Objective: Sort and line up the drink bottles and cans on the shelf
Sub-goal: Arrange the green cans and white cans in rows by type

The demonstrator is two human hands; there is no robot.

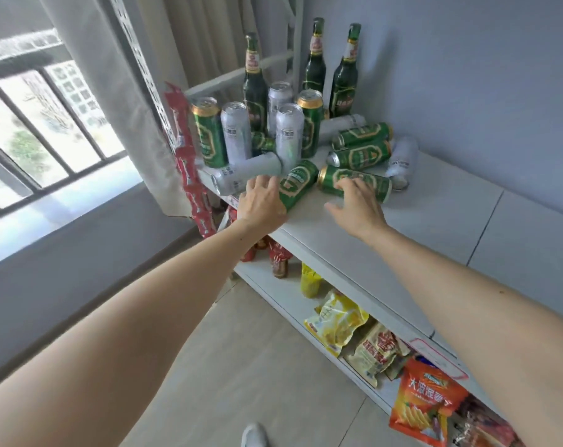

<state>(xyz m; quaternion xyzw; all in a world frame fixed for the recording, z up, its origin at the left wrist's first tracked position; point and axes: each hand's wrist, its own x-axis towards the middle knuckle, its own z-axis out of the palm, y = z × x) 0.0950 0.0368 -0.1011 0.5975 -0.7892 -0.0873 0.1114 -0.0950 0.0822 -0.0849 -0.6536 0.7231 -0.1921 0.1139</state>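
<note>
Drink cans and bottles crowd the left end of the white metal shelf top (435, 201), by the wall corner. 3 dark green glass beer bottles w/ red-gold neck labels stand upright at back: one left (253, 82), two right (315, 59) (346, 72). Upright in front: green-and-gold beer can (209, 133), silver-white beer cans (235, 133) (289, 133), another green one (311, 124). Rest lie on their sides, jumbled: silver can (241, 175) at front edge, green can (298, 183) beside it, green can (348, 183) to its right, more green ones stacked behind (359, 153), silver one (401, 162) nr wall.

Right part of shelf top bare, open room there. Lower shelf (273, 285) holds yellow and orange snack bags (338, 324). Red packet strip (190, 175) hangs at shelf's left post; curtain and barred window beyond.

Left hand (262, 201): fingers curl round the lying green can at front edge, gripping it. Right hand (357, 204): fingers spread, relaxed, tips touching the green can at right, not closed on it.
</note>
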